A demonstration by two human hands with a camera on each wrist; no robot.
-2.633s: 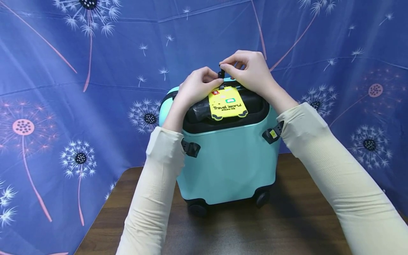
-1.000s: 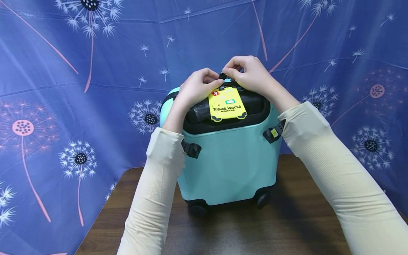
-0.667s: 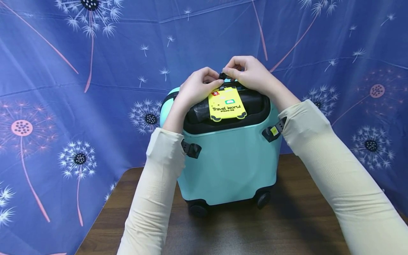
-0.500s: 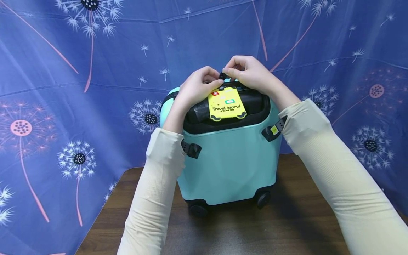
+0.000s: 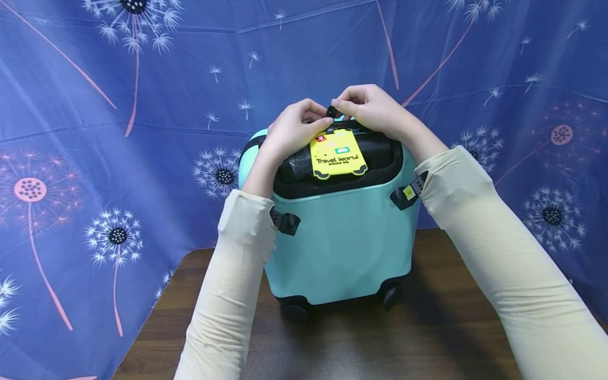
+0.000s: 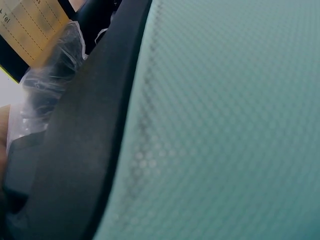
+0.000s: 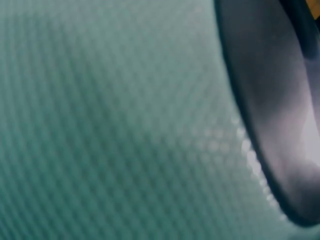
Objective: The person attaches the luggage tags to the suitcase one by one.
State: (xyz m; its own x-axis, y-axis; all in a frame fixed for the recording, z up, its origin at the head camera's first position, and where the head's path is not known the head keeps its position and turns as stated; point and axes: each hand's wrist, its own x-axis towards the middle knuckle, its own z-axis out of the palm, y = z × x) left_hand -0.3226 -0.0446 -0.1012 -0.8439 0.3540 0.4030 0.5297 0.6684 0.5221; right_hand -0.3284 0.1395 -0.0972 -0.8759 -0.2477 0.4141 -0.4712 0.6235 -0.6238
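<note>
A mint-green suitcase stands upright on its wheels. On its top, a yellow luggage tag lettered "Travel World" lies over the black carry handle. My left hand pinches the tag's black strap from the left, just above the tag. From the right, my right hand pinches the strap's upper end between thumb and fingers. The left wrist view catches the lined back of the luggage tag and clear plastic wrap on the handle. Fingers partly cover the strap, so its fastening is hard to see.
The suitcase rests on a dark brown wooden table. Behind it hangs a blue cloth with a dandelion print. Black wrist straps with small camera units sit close to the suitcase front. The right wrist view holds mostly textured green shell.
Since the earliest frame my right hand has come down with the strap's end, which stood higher above the tag. My left hand stays nearly still. In the last second almost nothing moves.
</note>
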